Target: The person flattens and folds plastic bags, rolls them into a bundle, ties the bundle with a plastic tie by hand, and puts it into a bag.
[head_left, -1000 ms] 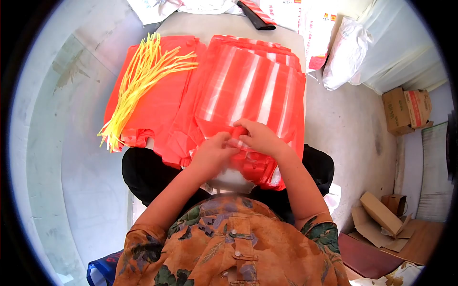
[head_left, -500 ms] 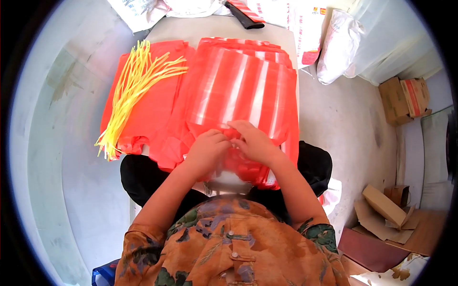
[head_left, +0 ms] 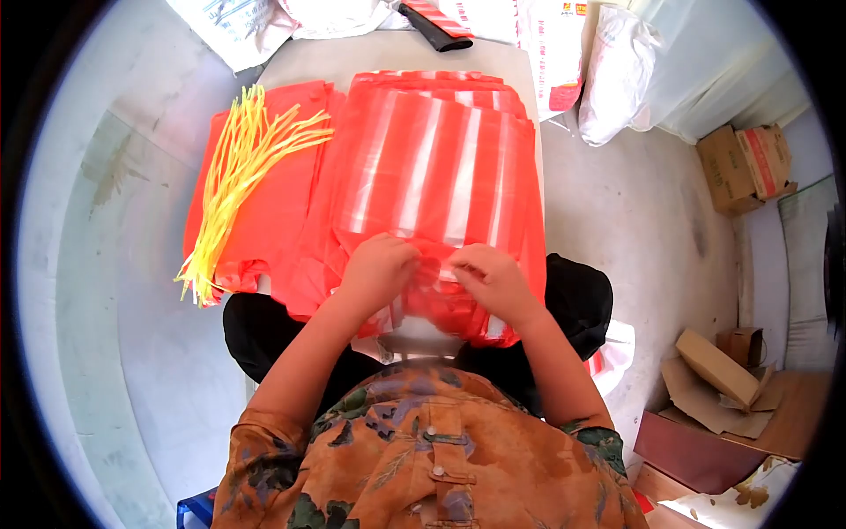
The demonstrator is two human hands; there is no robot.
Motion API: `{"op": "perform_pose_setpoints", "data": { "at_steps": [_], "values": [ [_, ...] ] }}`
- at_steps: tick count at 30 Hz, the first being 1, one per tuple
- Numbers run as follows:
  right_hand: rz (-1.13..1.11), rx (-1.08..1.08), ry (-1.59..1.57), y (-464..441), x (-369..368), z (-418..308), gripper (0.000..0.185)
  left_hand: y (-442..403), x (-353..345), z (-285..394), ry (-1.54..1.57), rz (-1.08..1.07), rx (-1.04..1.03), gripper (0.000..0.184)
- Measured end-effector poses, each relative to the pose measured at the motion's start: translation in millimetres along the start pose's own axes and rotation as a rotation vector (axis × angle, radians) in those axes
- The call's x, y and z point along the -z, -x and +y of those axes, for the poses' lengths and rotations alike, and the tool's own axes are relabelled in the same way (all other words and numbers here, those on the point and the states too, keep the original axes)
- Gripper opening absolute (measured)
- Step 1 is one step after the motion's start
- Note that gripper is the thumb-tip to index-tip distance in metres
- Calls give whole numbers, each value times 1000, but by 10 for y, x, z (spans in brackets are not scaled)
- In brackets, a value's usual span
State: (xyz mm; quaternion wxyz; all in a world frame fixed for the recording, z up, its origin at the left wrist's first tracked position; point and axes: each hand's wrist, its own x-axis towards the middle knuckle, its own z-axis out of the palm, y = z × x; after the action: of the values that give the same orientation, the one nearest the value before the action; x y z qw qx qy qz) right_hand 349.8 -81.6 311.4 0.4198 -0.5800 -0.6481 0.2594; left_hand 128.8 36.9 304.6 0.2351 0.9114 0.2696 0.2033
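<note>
**While left hand (head_left: pixel 379 271) and right hand (head_left: pixel 495 280) curl, red-and-white bags (head_left: pixel 436 172) lie beneath**

Mid-frame, the hands sit slightly apart, fingers bent inward (whether either pinches plastic, I cannot tell). Yellow strips (head_left: pixel 240 176) lie upper left; white sacks (head_left: pixel 236 33) beyond carry print too small to read.

Apparently a workroom (cardboard boxes (head_left: pixel 728 169), white sacks (head_left: pixel 617 75)).

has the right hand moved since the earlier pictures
Yes. Measured against the right edge of the table, the right hand has moved to the right, and a gap now shows between it and the left hand.
</note>
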Motion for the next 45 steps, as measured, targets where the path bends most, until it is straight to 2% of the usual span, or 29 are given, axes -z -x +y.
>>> {"op": "perform_pose_setpoints", "data": {
  "at_steps": [2, 5, 7, 10, 16, 19, 22, 25, 28, 32, 38, 45],
  "values": [
    [11, 197, 99, -16, -149, 13, 16, -19, -8, 20, -16, 19, 35, 10],
    [-22, 280, 219, -83, -231, -32, 17, -58, -33, 50, -18, 41, 120, 8],
    [-43, 276, 266, -100, -274, -18, 19, -87, -30, 95, -9, 28, 212, 8],
    [-63, 269, 314, -119, -280, -14, 22, -85, -87, 135, 9, 145, 272, 12],
    [-82, 228, 343, -134, -251, -2, 28, 48, -59, -44, -153, 206, -208, 24],
    [-117, 209, 356, -181, -227, -40, 30, 85, 81, 33, -167, 106, -197, 29],
    [-135, 221, 385, -216, -216, -78, 31, 98, 79, -25, -186, 70, -184, 44],
    [-148, 245, 426, -244, -207, -85, 33, 80, 73, -28, -242, 44, -160, 45],
    [-173, 249, 483, -278, -216, -101, 36, 53, 74, 16, -285, 54, -158, 36],
    [-153, 282, 559, -288, -283, -57, 36, 47, 73, 21, -302, 45, -141, 38],
    [-84, 213, 510, -291, -325, -59, 32, 50, 47, 23, -298, 72, -101, 40],
    [-11, 289, 487, -274, -289, -109, 31, 42, -4, -36, -289, 121, -93, 36]
  ]
}}
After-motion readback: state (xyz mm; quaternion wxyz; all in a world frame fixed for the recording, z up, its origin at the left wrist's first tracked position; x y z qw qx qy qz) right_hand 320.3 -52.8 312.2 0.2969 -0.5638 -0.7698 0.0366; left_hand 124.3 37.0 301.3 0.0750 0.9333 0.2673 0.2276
